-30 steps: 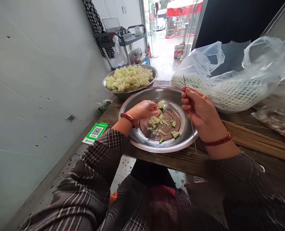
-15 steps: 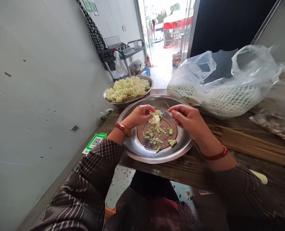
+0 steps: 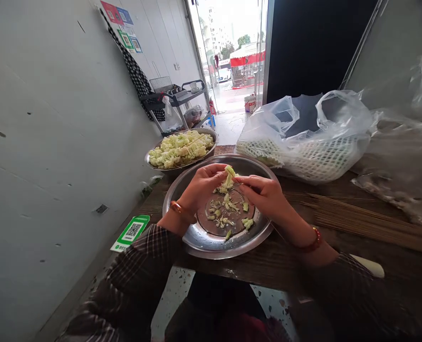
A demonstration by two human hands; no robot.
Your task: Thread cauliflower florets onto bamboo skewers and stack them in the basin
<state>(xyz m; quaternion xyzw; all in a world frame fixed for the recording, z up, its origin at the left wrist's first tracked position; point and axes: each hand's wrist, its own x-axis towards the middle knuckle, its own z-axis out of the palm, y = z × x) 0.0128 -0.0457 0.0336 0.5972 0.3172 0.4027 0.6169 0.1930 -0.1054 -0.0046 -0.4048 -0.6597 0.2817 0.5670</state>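
Over a wide steel basin (image 3: 228, 254), my left hand (image 3: 205, 187) pinches a pale cauliflower floret (image 3: 229, 176) with its stem upward. My right hand (image 3: 262, 194) is closed on a thin bamboo skewer (image 3: 275, 229), mostly hidden by the palm and wrist. Its fingertips meet the floret from the right; whether the skewer's tip is inside it I cannot tell. Cut stem bits and crumbs (image 3: 228, 204) lie on the basin's bottom. Behind on the left, a second bowl is heaped with cauliflower pieces (image 3: 182, 148), a few thin sticks lying across them.
Loose bamboo skewers (image 3: 360, 223) lie on the wooden table at right, with a pale handle (image 3: 372, 267) nearer me. Behind them stand a plastic bag (image 3: 310, 142) of net-wrapped contents and another clear bag (image 3: 406, 175). A green QR-code card (image 3: 130, 232) is at the left edge.
My right hand has moved left to the floret, bringing the skewer with it. The floret is now turned stem up in my left hand. The camera view has shifted slightly.
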